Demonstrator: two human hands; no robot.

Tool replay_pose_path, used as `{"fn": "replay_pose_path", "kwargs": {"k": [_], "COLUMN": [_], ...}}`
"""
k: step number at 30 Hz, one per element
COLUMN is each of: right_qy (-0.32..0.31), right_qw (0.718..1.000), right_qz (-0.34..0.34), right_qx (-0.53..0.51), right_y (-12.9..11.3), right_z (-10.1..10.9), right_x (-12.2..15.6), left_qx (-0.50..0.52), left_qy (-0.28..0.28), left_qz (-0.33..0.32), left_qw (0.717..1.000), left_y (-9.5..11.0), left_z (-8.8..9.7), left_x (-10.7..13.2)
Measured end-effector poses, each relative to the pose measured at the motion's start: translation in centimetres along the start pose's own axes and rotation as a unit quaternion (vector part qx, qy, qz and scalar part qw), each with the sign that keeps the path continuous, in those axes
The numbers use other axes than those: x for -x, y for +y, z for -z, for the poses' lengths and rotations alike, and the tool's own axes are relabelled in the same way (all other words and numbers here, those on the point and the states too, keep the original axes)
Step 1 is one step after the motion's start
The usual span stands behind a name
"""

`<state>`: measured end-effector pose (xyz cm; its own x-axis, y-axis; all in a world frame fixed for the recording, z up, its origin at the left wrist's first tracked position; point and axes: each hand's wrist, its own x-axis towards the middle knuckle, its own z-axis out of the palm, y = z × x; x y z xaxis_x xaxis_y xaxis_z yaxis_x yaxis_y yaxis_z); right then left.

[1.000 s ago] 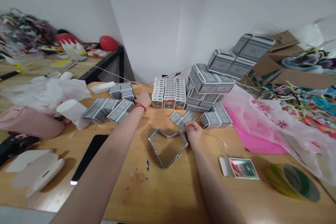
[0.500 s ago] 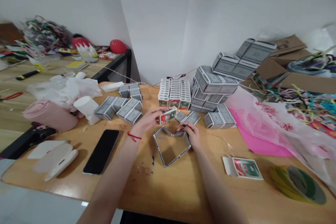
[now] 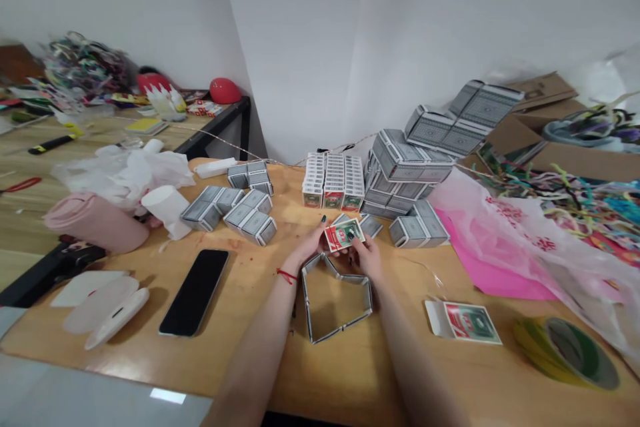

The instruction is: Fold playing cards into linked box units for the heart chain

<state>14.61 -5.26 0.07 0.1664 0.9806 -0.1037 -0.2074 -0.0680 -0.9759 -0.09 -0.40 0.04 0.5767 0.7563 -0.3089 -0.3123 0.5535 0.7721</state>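
Note:
Both my hands meet over the far edge of a heart-shaped frame made of grey card packs standing on the wooden table. My left hand and my right hand together hold a small red-and-green card pack, fingers closed on its two ends. Just behind stand a block of the same small packs in rows and a loose grey pack.
Stacked grey cartons rise behind right, more grey packs lie left. A black phone, white plastic pieces, a pink roll, a flat opened pack, tape rolls and a pink bag surround the frame.
My left hand reached to the block of small packs, took one and brought it back. My right hand left the frame's edge and joined it on the pack.

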Motion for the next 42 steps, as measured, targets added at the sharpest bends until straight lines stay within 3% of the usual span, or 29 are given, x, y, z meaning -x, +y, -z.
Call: {"fn": "replay_pose_path", "kwargs": {"k": [1, 4, 7, 11, 19, 26, 30, 42], "right_qy": [0.001, -0.015, -0.021, -0.034, -0.051, 0.023, 0.023, -0.018], "right_qw": [1.0, 0.999, 0.999, 0.999, 0.995, 0.999, 0.997, 0.996], "right_qz": [0.003, 0.022, 0.042, 0.033, 0.009, -0.003, 0.014, 0.017], "right_qx": [-0.012, -0.042, -0.028, -0.014, -0.089, -0.026, -0.07, -0.085], "right_y": [0.2, 0.5, 0.5, 0.2, -0.1, 0.1, 0.3, 0.2], "right_z": [0.1, 0.2, 0.3, 0.1, -0.2, -0.3, -0.3, -0.5], "right_x": [-0.1, -0.5, -0.5, -0.2, 0.0, 0.0, -0.2, 0.1], "left_qx": [0.016, 0.02, -0.045, -0.151, -0.206, -0.156, -0.142, -0.169], "left_qy": [-0.01, 0.004, 0.05, 0.123, 0.14, 0.075, 0.048, 0.101], "left_qz": [0.002, -0.08, -0.164, -0.209, -0.245, -0.245, -0.233, -0.221], "left_qw": [1.0, 0.997, 0.984, 0.958, 0.937, 0.954, 0.961, 0.955], "left_y": [-0.3, -0.7, -0.4, 0.5, 0.6, 0.9, 1.0, 1.0], "left_z": [-0.1, -0.3, -0.5, -0.5, -0.6, -0.7, -0.5, -0.2], "left_x": [0.1, 0.3, 0.3, 0.6, 0.5, 0.2, 0.2, 0.2]}}
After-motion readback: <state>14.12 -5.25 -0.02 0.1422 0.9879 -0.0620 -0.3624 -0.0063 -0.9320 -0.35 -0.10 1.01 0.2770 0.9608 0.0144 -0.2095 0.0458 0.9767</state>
